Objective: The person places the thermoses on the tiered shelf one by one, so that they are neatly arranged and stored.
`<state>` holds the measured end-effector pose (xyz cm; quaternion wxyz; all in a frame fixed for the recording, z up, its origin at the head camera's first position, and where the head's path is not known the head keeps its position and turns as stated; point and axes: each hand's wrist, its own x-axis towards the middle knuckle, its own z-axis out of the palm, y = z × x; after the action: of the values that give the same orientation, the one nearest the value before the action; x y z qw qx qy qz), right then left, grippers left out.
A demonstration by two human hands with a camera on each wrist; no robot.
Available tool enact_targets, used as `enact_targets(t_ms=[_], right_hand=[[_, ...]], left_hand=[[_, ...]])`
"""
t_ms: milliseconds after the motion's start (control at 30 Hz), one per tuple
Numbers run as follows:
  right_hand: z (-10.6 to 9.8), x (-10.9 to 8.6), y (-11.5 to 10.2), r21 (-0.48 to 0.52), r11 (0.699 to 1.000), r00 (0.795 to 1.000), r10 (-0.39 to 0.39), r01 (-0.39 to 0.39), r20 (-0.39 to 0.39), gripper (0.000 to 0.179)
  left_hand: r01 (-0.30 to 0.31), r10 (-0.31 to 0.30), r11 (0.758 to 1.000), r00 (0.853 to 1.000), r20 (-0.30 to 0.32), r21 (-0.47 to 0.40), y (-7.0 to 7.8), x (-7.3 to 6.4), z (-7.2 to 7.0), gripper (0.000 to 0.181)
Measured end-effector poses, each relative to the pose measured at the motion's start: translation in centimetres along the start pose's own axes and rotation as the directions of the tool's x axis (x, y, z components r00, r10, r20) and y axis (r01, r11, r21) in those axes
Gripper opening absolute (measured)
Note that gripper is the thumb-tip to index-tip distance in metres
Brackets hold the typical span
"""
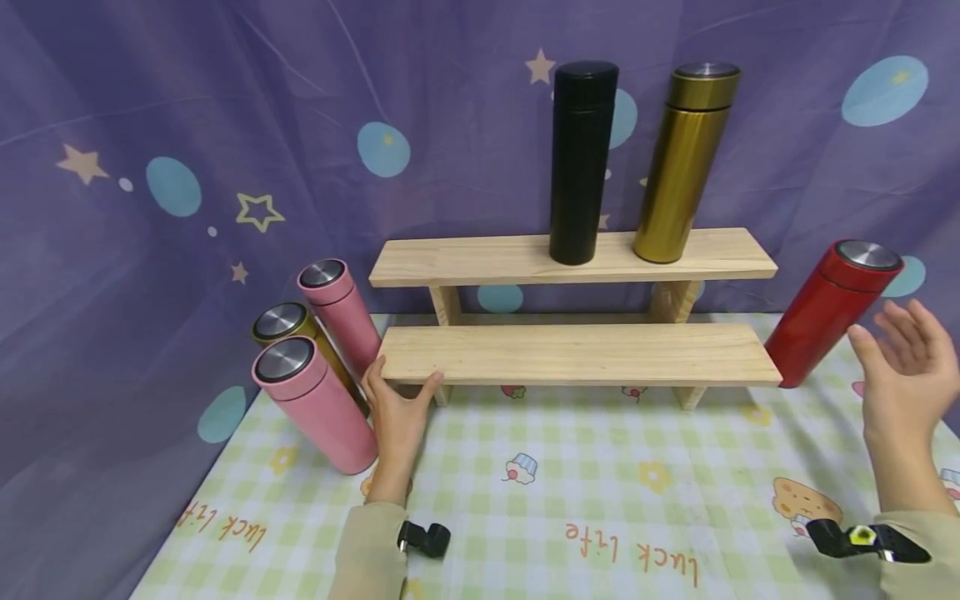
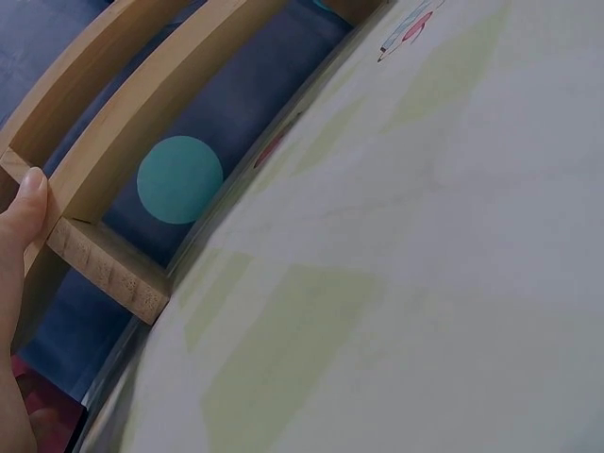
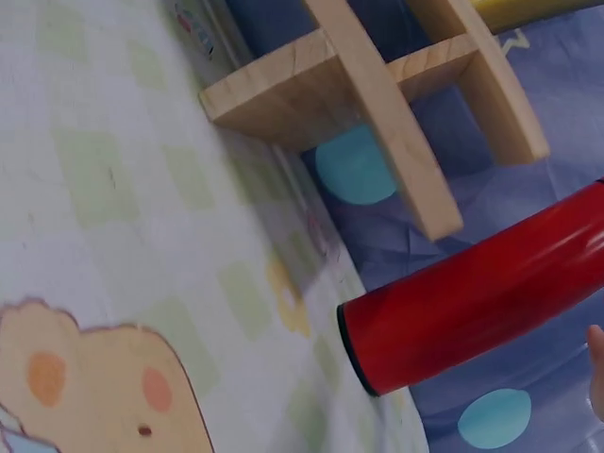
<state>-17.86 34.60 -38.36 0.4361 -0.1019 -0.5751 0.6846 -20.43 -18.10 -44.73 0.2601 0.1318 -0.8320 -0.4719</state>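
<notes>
My left hand [image 1: 399, 417] grips the left end of the lower board of a two-tier wooden shelf [image 1: 577, 354]. Its thumb [image 2: 33, 193] lies on the board's front edge, and the other fingers are round the end. Just left of that hand, a pink thermos bottle [image 1: 318, 408] stands in front of a gold one [image 1: 279, 321] and another pink one [image 1: 345, 312]. On the right, my right hand [image 1: 907, 375] is held with loosely bent fingers beside a red thermos bottle [image 1: 828, 317], nothing in its grasp. That bottle [image 3: 472, 293] stands by the shelf's right end.
A black thermos bottle [image 1: 581, 167] and a tall gold thermos bottle [image 1: 686, 167] stand on the upper board [image 1: 465, 260]. Green-and-white checked cloth [image 1: 585, 475] covers the table. Behind the shelf hangs a purple curtain [image 1: 465, 75] with stars and blue ovals.
</notes>
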Motion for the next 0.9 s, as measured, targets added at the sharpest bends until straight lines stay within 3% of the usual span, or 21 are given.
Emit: enact_targets(t_ms=[233,467,900], right_hand=[[-0.1,1.0,0.7,-0.115,0.993,1.000,0.008,-0.007,0.009,0.062],[0.1,2.2,1.6,-0.329,0.944,0.999,0.020,-0.002,0.050,0.066],[0.5,3.2,2.6,-0.456,0.890,0.987,0.089,-0.016,0.138,0.076]], left_hand=[[0.013,-0.013,1.000,1.000,0.014,-0.003,0.1,-0.1,0.0,0.101],[0.014,-0.014,1.000,1.000,0.015,0.004,0.0,0.1,0.0,0.101],[0.015,-0.015,1.000,1.000,0.017,0.000,0.2,0.0,-0.2,0.100]])
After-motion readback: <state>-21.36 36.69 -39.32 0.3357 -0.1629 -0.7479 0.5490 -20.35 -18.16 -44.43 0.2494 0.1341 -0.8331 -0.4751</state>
